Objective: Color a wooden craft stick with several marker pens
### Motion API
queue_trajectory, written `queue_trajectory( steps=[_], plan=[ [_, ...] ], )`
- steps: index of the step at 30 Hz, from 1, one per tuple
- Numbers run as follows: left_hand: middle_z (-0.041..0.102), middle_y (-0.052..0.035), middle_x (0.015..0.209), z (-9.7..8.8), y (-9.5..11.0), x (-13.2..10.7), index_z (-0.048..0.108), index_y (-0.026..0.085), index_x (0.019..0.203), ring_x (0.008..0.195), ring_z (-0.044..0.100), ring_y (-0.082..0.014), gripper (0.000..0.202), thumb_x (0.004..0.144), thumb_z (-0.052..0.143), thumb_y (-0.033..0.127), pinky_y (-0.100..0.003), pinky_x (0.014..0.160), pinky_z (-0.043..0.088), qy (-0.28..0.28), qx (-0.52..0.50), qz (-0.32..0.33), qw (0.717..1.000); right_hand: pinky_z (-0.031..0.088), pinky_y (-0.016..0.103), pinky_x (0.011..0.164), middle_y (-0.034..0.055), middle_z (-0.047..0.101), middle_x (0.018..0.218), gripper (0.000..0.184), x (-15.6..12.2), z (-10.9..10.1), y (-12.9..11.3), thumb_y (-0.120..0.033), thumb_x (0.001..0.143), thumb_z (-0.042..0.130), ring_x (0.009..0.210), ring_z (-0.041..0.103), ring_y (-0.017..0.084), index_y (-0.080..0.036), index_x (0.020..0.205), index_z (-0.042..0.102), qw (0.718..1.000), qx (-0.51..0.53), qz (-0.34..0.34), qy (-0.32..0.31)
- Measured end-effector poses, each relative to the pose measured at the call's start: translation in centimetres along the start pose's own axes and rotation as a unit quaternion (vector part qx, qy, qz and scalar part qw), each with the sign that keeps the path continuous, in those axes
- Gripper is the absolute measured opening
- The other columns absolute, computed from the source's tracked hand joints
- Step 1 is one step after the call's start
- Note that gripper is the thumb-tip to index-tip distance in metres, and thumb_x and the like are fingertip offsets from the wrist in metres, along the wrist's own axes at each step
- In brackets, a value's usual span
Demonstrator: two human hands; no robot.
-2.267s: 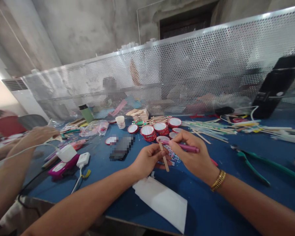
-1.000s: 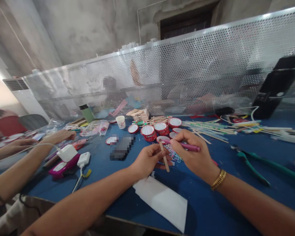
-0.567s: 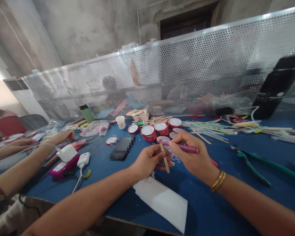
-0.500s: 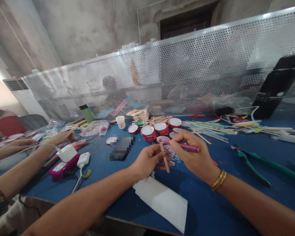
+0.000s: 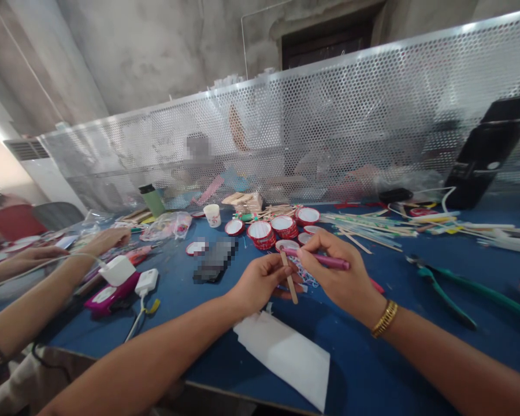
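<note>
Between the thumb and fingers of my left hand [image 5: 260,284] is a flat wooden craft stick [image 5: 291,283], held tilted above the table. My right hand [image 5: 340,271] grips a magenta pen [image 5: 329,261], its tip end close to the top of the stick; whether it touches I cannot tell. Below my wrists lies a folded white paper sheet [image 5: 288,358]. Behind the fingers sits a small heap of pink, white and blue strings [image 5: 307,270], partly hidden. Round red-rimmed pieces [image 5: 262,232] stand stacked just beyond my hands.
A dark phone [image 5: 216,260] lies left of my hands, beside a magenta power strip [image 5: 110,294] with white chargers. Green-handled pliers [image 5: 442,294] lie at the right. Farther back are a paper cup [image 5: 212,215], a green bottle [image 5: 152,200] and many thin sticks [image 5: 372,224]. Another person's arms [image 5: 47,283] reach in from the left.
My right hand and the pen have shifted very slightly left. The left hand keeps hold of the stick in nearly the same place.
</note>
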State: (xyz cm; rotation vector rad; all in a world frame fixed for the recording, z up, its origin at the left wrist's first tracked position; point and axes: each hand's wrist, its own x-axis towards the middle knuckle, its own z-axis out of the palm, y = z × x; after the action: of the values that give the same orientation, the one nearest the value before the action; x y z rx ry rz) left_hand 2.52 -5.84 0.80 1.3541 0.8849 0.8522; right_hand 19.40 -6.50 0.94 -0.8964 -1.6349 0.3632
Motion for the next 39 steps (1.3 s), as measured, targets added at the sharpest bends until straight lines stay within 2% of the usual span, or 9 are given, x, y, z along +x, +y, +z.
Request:
queue_trajectory(
  steps=[8, 13, 18, 23, 39],
  plan=[
    [0.067, -0.0033, 0.083, 0.08, 0.01, -0.01, 0.060, 0.016, 0.089, 0.075, 0.069, -0.0180, 0.047, 0.067, 0.078, 0.054, -0.028, 0.063, 0.056, 0.007, -0.002, -0.005, 1.000, 0.036, 0.025, 0.054, -0.0049, 0.050, 0.061, 0.017, 0.16, -0.05, 0.10, -0.023, 0.084, 0.057, 0.056, 0.044, 0.010, -0.020, 0.069, 0.050, 1.000, -0.010, -0.004, 0.004],
    [0.067, -0.0034, 0.083, 0.05, -0.04, -0.01, 0.060, 0.016, 0.089, 0.076, 0.069, -0.0196, 0.045, 0.069, 0.077, 0.053, -0.031, 0.065, 0.057, 0.009, -0.005, -0.001, 1.000, 0.036, 0.024, 0.053, -0.0046, 0.049, 0.060, 0.017, 0.20, -0.19, -0.13, -0.023, 0.084, 0.057, 0.055, 0.043, 0.010, -0.020, 0.068, 0.051, 0.999, -0.023, -0.017, 0.035],
    [0.067, -0.0034, 0.083, 0.06, -0.03, 0.04, 0.060, 0.016, 0.090, 0.075, 0.069, -0.0192, 0.046, 0.068, 0.077, 0.053, -0.030, 0.064, 0.055, 0.001, -0.003, 0.000, 1.000, 0.038, 0.025, 0.054, -0.0042, 0.051, 0.062, 0.017, 0.03, -0.06, -0.13, -0.022, 0.084, 0.057, 0.056, 0.046, 0.010, -0.020, 0.068, 0.051, 1.000, -0.003, 0.000, 0.001],
    [0.066, -0.0026, 0.081, 0.13, 0.05, 0.04, 0.059, 0.016, 0.089, 0.075, 0.069, -0.0191, 0.049, 0.065, 0.079, 0.054, -0.031, 0.066, 0.056, 0.011, -0.018, -0.005, 1.000, 0.036, 0.025, 0.055, -0.0047, 0.048, 0.060, 0.019, 0.18, -0.12, -0.01, -0.023, 0.084, 0.057, 0.056, 0.043, 0.010, -0.020, 0.067, 0.049, 1.000, -0.009, -0.006, 0.025],
    [0.067, -0.0031, 0.081, 0.13, 0.05, -0.02, 0.060, 0.016, 0.088, 0.074, 0.069, -0.0191, 0.044, 0.068, 0.078, 0.051, -0.030, 0.064, 0.055, 0.012, -0.021, -0.001, 1.000, 0.037, 0.025, 0.056, -0.0040, 0.050, 0.061, 0.017, 0.03, -0.04, 0.03, -0.022, 0.083, 0.057, 0.057, 0.045, 0.011, -0.021, 0.068, 0.050, 1.000, -0.014, -0.003, 0.018]
  ],
)
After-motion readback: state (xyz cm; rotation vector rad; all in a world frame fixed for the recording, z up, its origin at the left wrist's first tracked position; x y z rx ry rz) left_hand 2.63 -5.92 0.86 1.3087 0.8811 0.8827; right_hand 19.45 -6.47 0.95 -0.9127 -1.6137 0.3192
